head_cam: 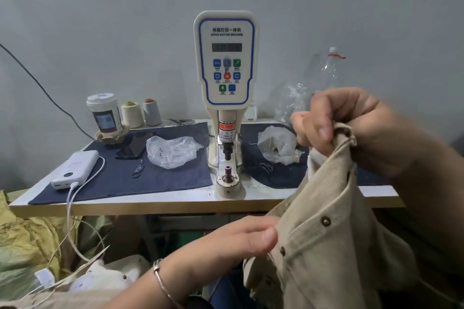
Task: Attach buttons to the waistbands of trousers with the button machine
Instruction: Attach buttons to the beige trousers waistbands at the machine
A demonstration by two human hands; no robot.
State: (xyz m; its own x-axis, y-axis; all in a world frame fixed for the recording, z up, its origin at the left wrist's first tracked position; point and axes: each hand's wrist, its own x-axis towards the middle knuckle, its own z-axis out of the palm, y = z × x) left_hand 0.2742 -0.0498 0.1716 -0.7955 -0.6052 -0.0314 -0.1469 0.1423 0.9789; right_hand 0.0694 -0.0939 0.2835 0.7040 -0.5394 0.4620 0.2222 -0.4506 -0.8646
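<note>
The white servo button machine [226, 98] stands upright at the middle of the table, its die post [228, 170] bare near the front edge. Beige corduroy trousers [334, 241] hang in front of the table at the right, with a dark metal button [326, 221] set in the cloth. My right hand [349, 123] grips the bunched top edge of the trousers, held up right of the machine. My left hand [241, 241] pinches the cloth lower down, below the table edge.
On the dark cloth mat [120, 175] lie a clear bag of parts [170, 150], a phone [133, 145] and a white power bank [75, 169] with a cable. A second bag [276, 145] sits right of the machine. Cup, thread cones and a bottle stand behind.
</note>
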